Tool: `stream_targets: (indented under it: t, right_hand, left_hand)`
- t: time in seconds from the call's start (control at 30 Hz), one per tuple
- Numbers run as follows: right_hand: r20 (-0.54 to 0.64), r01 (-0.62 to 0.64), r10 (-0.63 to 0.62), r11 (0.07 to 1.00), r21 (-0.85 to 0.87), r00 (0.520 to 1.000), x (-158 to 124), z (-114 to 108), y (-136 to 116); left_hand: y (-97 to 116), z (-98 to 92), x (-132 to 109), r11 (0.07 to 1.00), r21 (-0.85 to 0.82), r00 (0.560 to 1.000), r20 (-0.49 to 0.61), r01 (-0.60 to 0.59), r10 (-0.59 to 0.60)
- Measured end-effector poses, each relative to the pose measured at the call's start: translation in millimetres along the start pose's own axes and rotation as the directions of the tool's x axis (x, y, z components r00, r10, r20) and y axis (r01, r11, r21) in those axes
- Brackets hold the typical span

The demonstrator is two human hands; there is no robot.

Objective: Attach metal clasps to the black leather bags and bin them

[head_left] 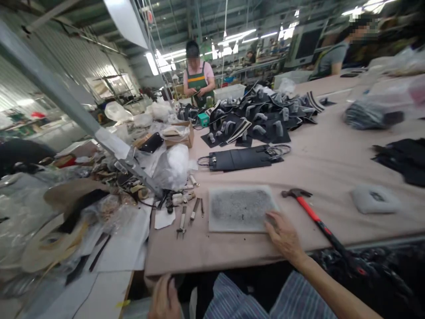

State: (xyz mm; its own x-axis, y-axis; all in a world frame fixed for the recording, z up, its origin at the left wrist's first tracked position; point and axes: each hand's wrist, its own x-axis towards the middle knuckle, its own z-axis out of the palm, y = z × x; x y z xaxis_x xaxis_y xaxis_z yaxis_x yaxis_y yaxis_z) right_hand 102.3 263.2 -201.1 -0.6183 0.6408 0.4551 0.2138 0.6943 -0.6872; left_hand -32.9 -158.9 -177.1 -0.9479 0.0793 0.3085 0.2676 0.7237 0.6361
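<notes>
A thick white board (244,209), its top darkened with many small marks, lies flat near the table's front edge. My right hand (283,235) is at its right side, fingers and thumb closed on the lower right corner. To the right of that hand lies a claw hammer (312,212) with a red and black handle. Below the table's front left corner is my left hand (164,299), empty, its fingers loosely bent and a little apart; the frame cuts it off. Pronged metal punches (182,221) lie left of the board.
Behind the board lie black strap-handled panels (241,158); beyond them is a heap of black pieces (262,115). A wrapped white block (375,198) sits at right. A slanting metal post (83,115) and plastic-bag clutter (172,166) crowd the left. Two people work farther back.
</notes>
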Motion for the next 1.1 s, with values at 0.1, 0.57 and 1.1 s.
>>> stream_targets:
  t: [0.1, 0.57, 1.1]
  right_hand:
    - [-0.067, -0.084, 0.075, 0.988, -0.133, 0.995, 1, -4, 13]
    - [0.046, -0.243, 0.241, 0.968, 0.060, 0.970, -8, -5, 32]
    - [0.114, -0.097, 0.102, 0.994, -0.050, 0.988, -40, -2, 29]
  left_hand:
    - [42, 65.1, 25, 0.921, -0.076, 0.922, 0.032, -0.382, 0.385]
    - [118, 163.3, 31, 0.936, -0.338, 0.965, 0.201, -0.093, 0.169]
    - [101, 127.3, -7, 0.959, -0.223, 0.967, 0.147, -0.173, 0.208]
